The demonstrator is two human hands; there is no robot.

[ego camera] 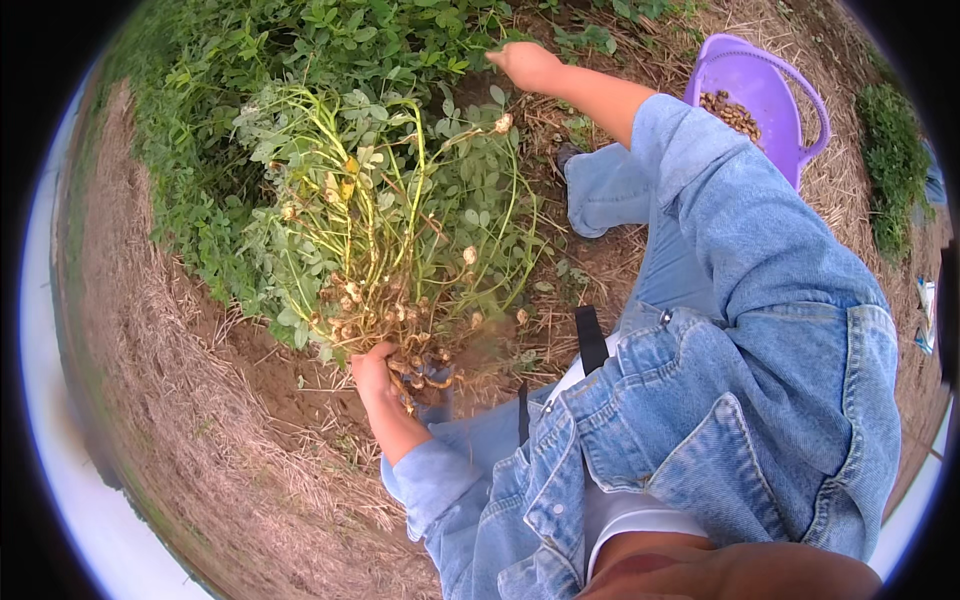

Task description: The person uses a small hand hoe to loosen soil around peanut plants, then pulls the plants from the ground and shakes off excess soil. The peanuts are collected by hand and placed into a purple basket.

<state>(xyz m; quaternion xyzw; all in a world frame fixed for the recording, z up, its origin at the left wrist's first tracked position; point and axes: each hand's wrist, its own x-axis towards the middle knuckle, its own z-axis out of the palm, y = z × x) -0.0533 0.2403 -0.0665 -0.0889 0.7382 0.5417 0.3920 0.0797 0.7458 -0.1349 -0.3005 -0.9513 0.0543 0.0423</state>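
My left hand [373, 375] grips an uprooted peanut plant [375, 225] low down, at its roots. Clusters of soil-covered peanut pods [397, 311] hang among the roots beside my fingers. Its pale green stems and leaves spread away from me, with a few yellowed leaves among them. My right hand [529, 66] is out at the edge of the green foliage, its fingers curled. Whether it pinches a stem there is hidden. Below it, a single pod [503, 123] dangles on a thin stalk.
Dense rows of growing peanut plants [202, 150] stand ahead. To the right is a purple plastic basket [776, 97] with a handle, holding loose pods [731, 114]. Dry straw [187, 420] covers the soil. A heap of green plants [889, 165] lies beyond the basket.
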